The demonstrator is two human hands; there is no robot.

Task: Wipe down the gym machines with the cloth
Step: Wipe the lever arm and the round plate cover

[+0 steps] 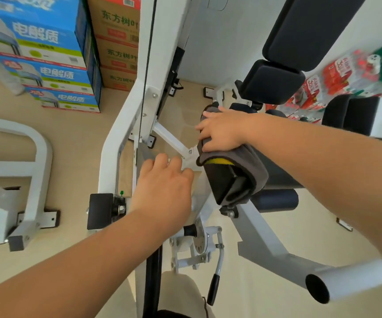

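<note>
A white-framed gym machine (125,125) with black pads fills the middle of the head view. A grey cloth (251,166) with a yellow inner side is draped over a black pad (224,182) of the machine. My right hand (222,130) lies flat on top of the cloth, pressing it onto the pad. My left hand (164,182) rests lower left on the white frame next to that pad, fingers curled over the bar, holding no cloth. A black back pad (309,31) and a smaller black pad (272,81) rise behind.
Blue cartons (43,53) and brown cartons (119,42) are stacked on the floor at the back left. Packs of bottled water (355,72) lie at the right. Another white machine frame (25,171) stands at the left. A black-handled lever (214,288) sits near my knee.
</note>
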